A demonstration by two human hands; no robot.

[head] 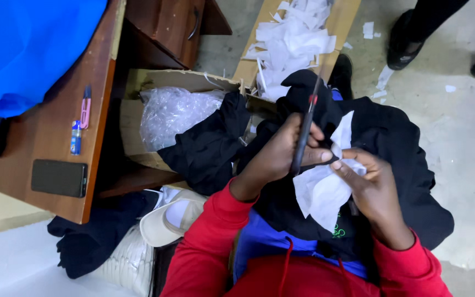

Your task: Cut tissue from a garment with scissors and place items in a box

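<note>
A: Entry, head view. Left hand [273, 157] — closed around a pair of scissors [305, 129], dark blades, red spot near the pivot, tips pointing away from the body. Confirm?

B: Confirmed. Fingers wrapped on the handles; blades look nearly together, though I cannot tell whether they bite anything.

A: Right hand [372, 187]?

B: Pinched shut on a piece of white backing fabric [325, 190], thumb and forefinger at its upper edge, right where the scissors cross it. The white piece lies on a black garment [397, 165] spread over the lap.

A: Landmark for placement — take the black garment.

B: Fine. Just beyond the garment: an open cardboard box [339, 16] holding white offcuts [290, 38]. To its left: a second carton with a clear plastic bag [174, 113] and more black cloth [210, 146] draped over its edge. Further left: a wooden desk [50, 132] carrying a dark phone [59, 178], a small blue tube [76, 137], a pink clipper [86, 107] and blue fabric [28, 49].

A: Near side of the garment?

B: A cream cap [169, 220], left of the red sleeves. Beyond and right of the garment — another person's dark shoes [405, 47] on the concrete floor [463, 126].
</note>
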